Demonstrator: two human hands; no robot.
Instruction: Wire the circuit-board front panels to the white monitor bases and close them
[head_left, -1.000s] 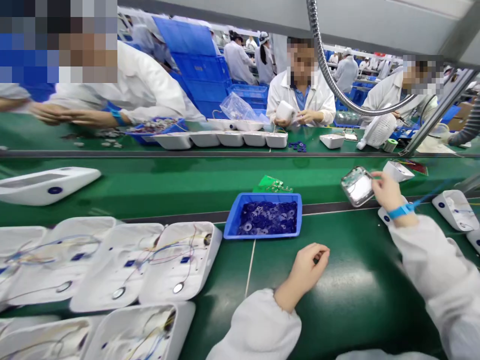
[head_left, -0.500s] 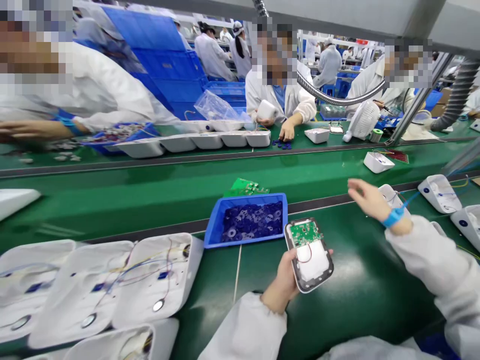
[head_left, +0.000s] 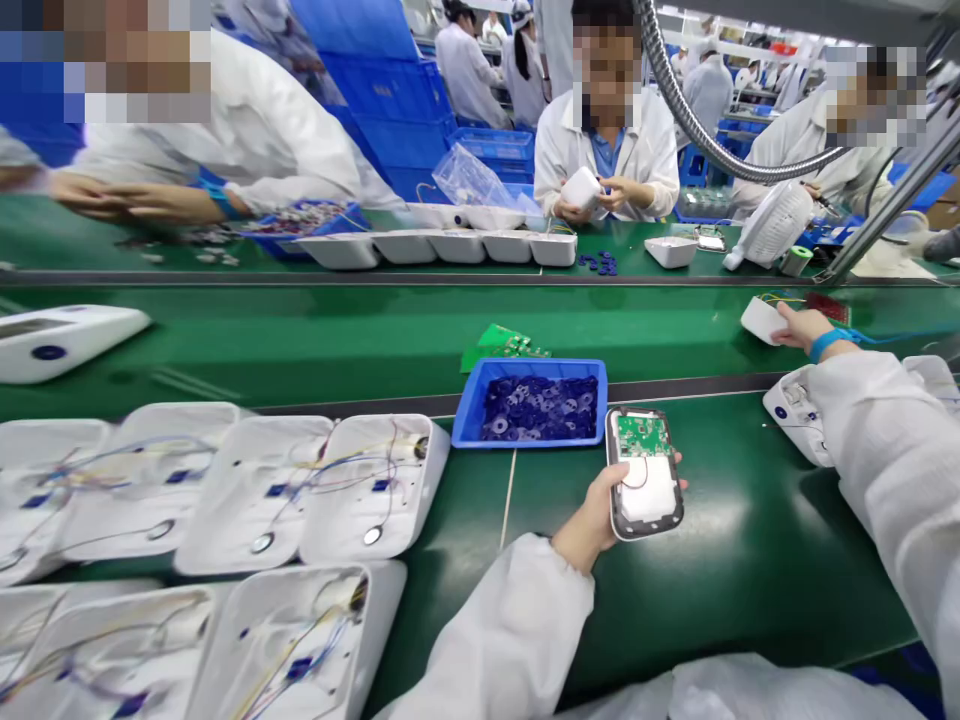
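Note:
My left hand (head_left: 604,505) holds a white panel (head_left: 649,490) with a dark rim, its inner face up. A green circuit board (head_left: 643,435) covers the panel's upper part, and a thin wire loops below it. My right hand (head_left: 802,328), with a blue band at the wrist, is at the far right with its fingers closed on a small white housing (head_left: 763,320) on the green belt. Yellow wires show at the top of that housing. Left of the panel stands a blue tray (head_left: 465,425) of dark blue rings.
Several white housings with wires (head_left: 375,450) fill the left side; others (head_left: 799,410) lie under my right arm. Green boards (head_left: 499,345) rest behind the tray. Across the belt, people in white coats handle parts; one holds a white housing (head_left: 582,189).
My right hand has reached forward and right and taken hold of the small white housing. The view has shifted. A white housing at the left has come further into view, and the person opposite has raised a hand.

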